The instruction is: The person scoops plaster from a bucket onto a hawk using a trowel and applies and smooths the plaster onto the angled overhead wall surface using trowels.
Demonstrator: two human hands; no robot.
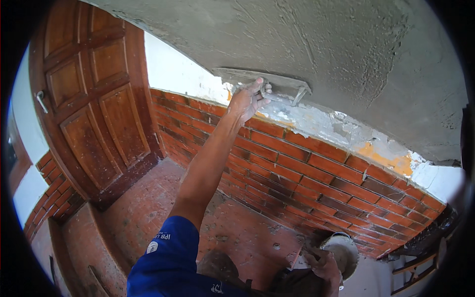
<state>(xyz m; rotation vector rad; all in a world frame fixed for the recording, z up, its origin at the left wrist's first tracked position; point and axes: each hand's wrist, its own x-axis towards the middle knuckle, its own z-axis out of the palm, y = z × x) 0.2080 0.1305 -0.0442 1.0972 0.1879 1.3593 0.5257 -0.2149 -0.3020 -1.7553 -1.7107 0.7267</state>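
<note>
Reaching up across the wall, my left hand [250, 99] is closed round the handle of a plastering trowel [292, 83]. The trowel's long, grey-smeared blade lies along the lower border of the wet grey plaster [346, 54]. Beneath it runs a rough strip of bare wall [341, 127] with white, grey and orange patches. Low down, my right hand [324, 267] is closed, its fingers curled beside a pale round bucket [352, 247]. What it grips is partly hidden and too dark to make out.
Red brick tiles [297, 153] cover the lower wall. A brown panelled wooden door [101, 99] stands at the left, above steps [94, 242] with raised edges. Splashes and crumbs spot the reddish floor [237, 222]. A wooden frame [415, 272] lies at the lower right.
</note>
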